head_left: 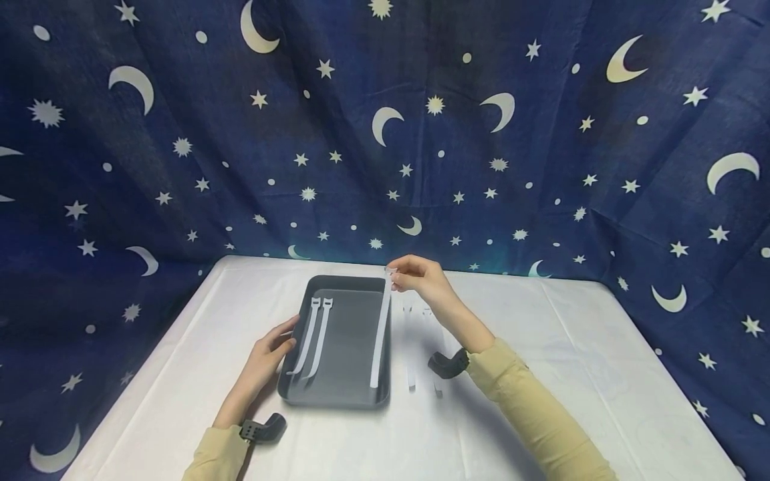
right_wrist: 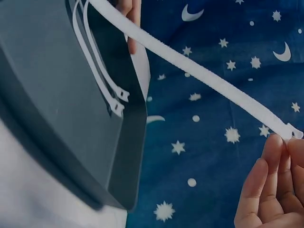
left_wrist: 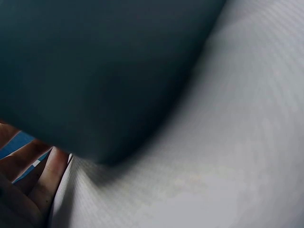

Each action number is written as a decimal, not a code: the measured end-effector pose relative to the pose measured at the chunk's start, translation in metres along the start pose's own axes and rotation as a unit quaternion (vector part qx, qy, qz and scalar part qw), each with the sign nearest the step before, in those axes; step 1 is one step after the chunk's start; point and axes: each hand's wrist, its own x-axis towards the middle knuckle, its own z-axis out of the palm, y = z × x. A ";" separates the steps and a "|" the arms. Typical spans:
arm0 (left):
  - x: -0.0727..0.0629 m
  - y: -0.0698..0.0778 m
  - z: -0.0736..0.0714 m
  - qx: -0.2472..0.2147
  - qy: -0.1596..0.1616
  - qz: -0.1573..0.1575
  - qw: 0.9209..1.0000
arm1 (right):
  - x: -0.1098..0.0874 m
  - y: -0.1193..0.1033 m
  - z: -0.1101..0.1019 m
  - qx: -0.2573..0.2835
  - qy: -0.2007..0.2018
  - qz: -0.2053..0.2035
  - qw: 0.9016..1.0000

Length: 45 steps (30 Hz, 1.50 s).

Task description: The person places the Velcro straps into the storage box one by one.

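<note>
Right hand (head_left: 421,276): fingers pinching white strap (head_left: 381,327)
Left hand (head_left: 267,354): fingers loose, touching tray (head_left: 351,351)
Tray: two straps (head_left: 323,327) inside

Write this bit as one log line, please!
right hand: pinches long white fabric strap; left hand: touches dark grey rectangular tray; inside tray: two similar straps; on white cloth: two more straps

A dark blue fabric (head_left: 361,73) hangs beyond the far edge of the worktop (head_left: 535,314) and comes down loosely along its left and right sides. Pale crescent moons (head_left: 255,38), pointed stars (head_left: 126,12), spiky sunbursts (head_left: 46,113) and small oval dots (head_left: 41,33) are scattered across it. A white cloth (head_left: 650,414) with faint fold lines covers the worktop.
</note>
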 end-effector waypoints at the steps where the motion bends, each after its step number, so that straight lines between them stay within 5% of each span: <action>1: 0.000 0.000 0.000 -0.001 0.000 0.000 1.000 | 0.002 0.001 0.003 0.003 -0.003 0.001 1.000; 20: 0.001 -0.001 0.000 -0.003 0.005 0.005 1.000 | 0.042 0.030 0.063 0.097 -0.011 0.050 0.994; 45: 0.002 -0.003 0.003 0.005 0.014 0.000 1.000 | 0.068 0.080 0.100 0.034 -0.005 0.113 0.993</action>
